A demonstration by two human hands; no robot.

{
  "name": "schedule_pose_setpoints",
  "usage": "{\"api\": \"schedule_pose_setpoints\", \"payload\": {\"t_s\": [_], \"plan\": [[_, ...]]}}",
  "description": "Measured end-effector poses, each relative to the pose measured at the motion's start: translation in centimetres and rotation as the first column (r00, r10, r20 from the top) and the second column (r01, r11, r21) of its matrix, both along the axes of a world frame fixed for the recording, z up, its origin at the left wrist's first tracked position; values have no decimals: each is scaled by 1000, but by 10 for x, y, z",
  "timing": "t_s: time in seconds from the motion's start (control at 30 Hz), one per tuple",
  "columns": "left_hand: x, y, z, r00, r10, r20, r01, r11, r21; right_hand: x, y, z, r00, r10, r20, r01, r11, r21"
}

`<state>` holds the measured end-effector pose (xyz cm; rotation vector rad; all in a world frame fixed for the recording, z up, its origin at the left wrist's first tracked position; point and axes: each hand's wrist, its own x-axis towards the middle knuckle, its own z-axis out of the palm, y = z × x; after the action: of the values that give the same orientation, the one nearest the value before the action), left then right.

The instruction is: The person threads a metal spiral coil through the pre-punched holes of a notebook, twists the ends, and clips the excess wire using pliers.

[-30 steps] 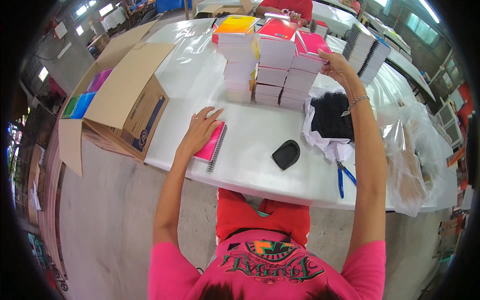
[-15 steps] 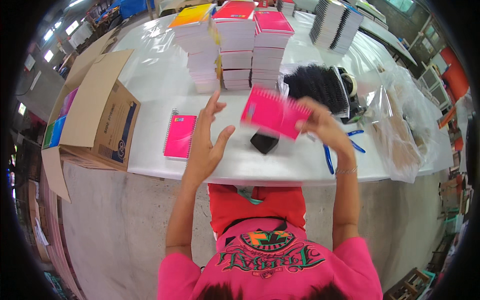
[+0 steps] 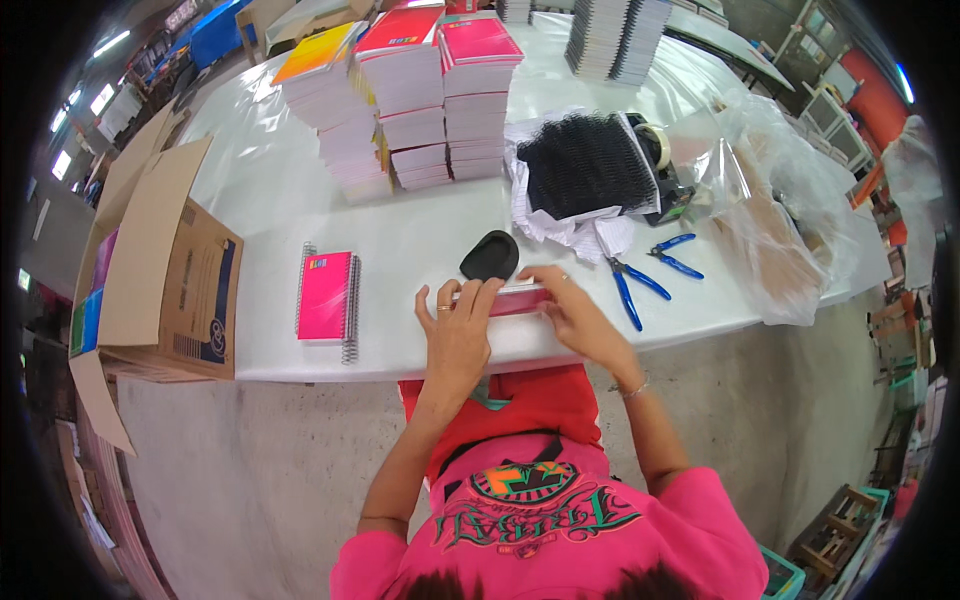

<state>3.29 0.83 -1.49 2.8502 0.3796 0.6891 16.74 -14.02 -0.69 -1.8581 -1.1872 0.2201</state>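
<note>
Pressing down at the table's [image 3: 300,190] near edge, the left hand [image 3: 455,335] lies fingers flat on a pink notebook [image 3: 515,298]; the right hand [image 3: 570,315] pinches its right end. Light, fairly stiff, likely best held by its long edges. At left, an open carton [image 3: 170,290] holds coloured books; a clear bag [image 3: 790,250] holds brown card.

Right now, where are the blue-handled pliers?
In the head view, the blue-handled pliers lie on the white table, just right of the right hand, below the black spiral bundle.
</note>
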Motion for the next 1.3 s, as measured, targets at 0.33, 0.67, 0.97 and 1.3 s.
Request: {"api": "schedule_pose_setpoints", "payload": {"t_s": [0.33, 0.67, 0.97, 1.3], "plan": [[-19, 5, 26, 994, -52, -101, 34, 985, -171, 200, -36, -21, 761, -609, 222, 594, 792, 140], [-10, -17, 7, 993, 83, 86, -72, 989, -127, 219, -10, -11, 791, -589, 165, 556, 805, 208], [7, -29, -10, 950, 249, 186, -211, 956, -203, 264, 27, 3, 787, -577, 220, 559, 817, 144], [9, -31, -9, 942, 259, 214, -214, 953, -213, 277, 7, 32, 887, -456, -68, 460, 887, 44]]}}
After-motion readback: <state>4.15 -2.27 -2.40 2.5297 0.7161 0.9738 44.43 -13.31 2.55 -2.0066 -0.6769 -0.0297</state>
